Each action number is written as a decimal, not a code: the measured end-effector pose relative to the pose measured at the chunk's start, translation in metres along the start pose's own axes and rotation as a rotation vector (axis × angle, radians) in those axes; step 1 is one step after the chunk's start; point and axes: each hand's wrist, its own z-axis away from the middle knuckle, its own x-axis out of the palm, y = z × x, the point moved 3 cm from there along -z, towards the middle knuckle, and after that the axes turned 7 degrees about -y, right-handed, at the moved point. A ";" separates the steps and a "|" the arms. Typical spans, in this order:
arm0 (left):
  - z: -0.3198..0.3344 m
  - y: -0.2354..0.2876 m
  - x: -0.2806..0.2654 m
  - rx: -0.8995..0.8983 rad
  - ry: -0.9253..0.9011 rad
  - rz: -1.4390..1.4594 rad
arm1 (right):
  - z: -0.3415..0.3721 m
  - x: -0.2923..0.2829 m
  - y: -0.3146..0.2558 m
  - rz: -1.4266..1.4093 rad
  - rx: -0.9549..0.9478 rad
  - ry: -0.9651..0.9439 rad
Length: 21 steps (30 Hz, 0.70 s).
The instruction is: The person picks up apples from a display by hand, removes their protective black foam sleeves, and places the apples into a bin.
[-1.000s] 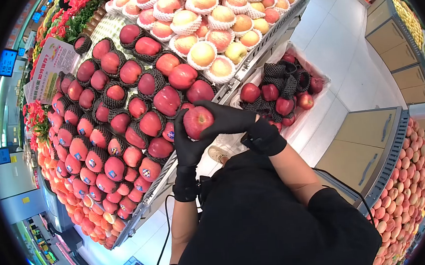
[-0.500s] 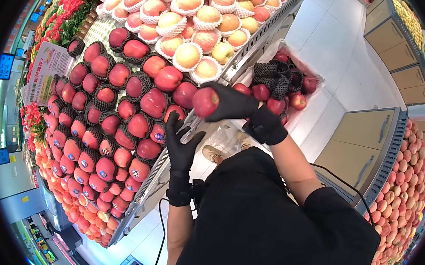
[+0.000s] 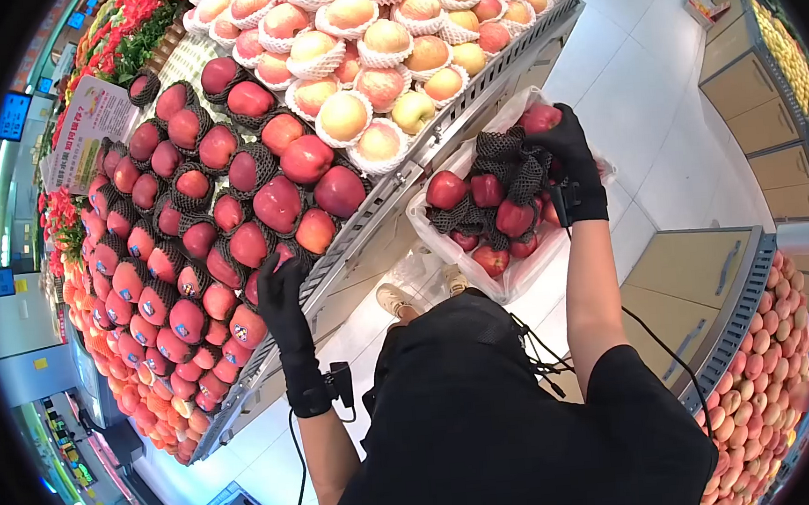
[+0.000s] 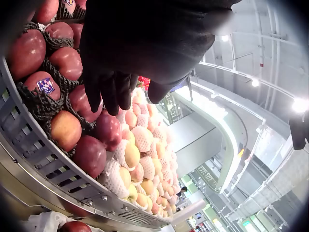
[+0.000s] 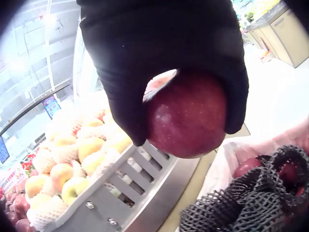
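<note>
My black-gloved right hand (image 3: 578, 161) grips a red apple (image 5: 188, 116) between thumb and fingers, over the far side of a plastic-lined crate (image 3: 431, 232). Inside that crate lie red apples (image 3: 445, 190) and a heap of black foam nets (image 5: 260, 203). At the edge of the display, my gloved left hand (image 3: 285, 308) hovers beside the red apples (image 3: 278, 203), holding nothing. In the left wrist view its fingers (image 4: 108, 94) hang loosely in front of the netted apples (image 4: 66, 63).
A slotted metal rail (image 3: 391, 192) edges the display. Paler apples in white foam nets (image 3: 343, 116) are piled behind the red ones. Cabinets (image 3: 692, 270) topped with more fruit (image 3: 760, 378) stand at the right. Cables (image 3: 543, 360) hang near my waist.
Both hands were around the apple; the left hand let go and moved left along the display. My right hand carried the apple right, over the crate.
</note>
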 end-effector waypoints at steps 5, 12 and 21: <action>0.014 -0.007 -0.014 -0.033 0.078 0.026 | -0.021 0.006 0.051 -0.119 0.218 0.065; 0.036 -0.005 -0.023 -0.080 0.112 0.002 | -0.058 0.038 0.095 -0.082 0.178 0.166; 0.047 -0.008 -0.026 -0.135 0.151 -0.003 | -0.081 0.080 0.134 0.029 0.010 0.240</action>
